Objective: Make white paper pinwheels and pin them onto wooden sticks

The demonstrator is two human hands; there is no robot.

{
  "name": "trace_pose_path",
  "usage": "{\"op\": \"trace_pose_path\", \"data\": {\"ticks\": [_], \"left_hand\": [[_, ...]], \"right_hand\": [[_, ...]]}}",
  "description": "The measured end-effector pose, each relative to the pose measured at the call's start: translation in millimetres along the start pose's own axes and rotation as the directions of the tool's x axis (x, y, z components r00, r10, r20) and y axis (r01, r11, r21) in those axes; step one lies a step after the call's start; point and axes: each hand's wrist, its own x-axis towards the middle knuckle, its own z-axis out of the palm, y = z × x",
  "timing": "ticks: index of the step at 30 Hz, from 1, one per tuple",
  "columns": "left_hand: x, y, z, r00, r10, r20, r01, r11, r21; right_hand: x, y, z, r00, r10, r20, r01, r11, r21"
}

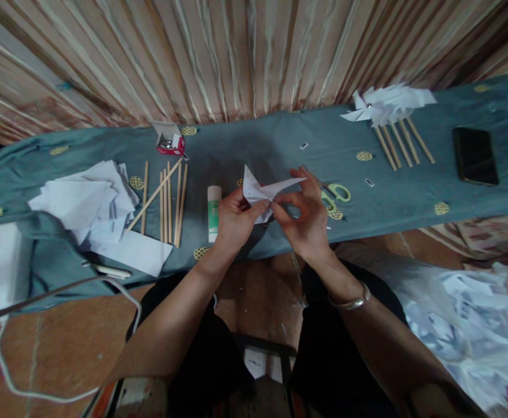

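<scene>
Between my two hands, above the front part of the cloth-covered table, is a white paper pinwheel [258, 194] with pointed blades. My left hand [237, 217] grips its left side, the thumb lying over the paper near the middle. The thumb and index finger of my right hand [302, 217] pinch at the pinwheel's centre; anything small between them is too hard to make out. A glue stick [213, 215] with a green label stands just left of my left hand. Green-handled scissors [338, 193] lie right beside my right hand, partly hidden by it.
Wooden sticks [169, 203] and a stack of paper sheets [83, 197] lie at left, near a small red box of metal pins [170, 141]. Finished pinwheels on sticks [393, 107] and a phone [475, 155] are at right. A bag of paper scraps [471, 325] sits below.
</scene>
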Motion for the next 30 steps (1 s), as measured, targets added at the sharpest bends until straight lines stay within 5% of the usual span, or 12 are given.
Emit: {"op": "trace_pose_path", "data": {"ticks": [19, 30], "left_hand": [[-0.2, 4.0, -0.3, 0.995, -0.089, -0.049, 0.083, 0.989, -0.121], [8.0, 18.2, -11.2, 0.987, -0.102, -0.127, 0.08, 0.983, -0.167]], "right_hand": [[0.7, -8.5, -12.2, 0.999, 0.041, -0.028, -0.039, 0.997, 0.068], [8.7, 7.1, -28.4, 0.971, 0.228, -0.077, -0.215, 0.965, 0.148]]}}
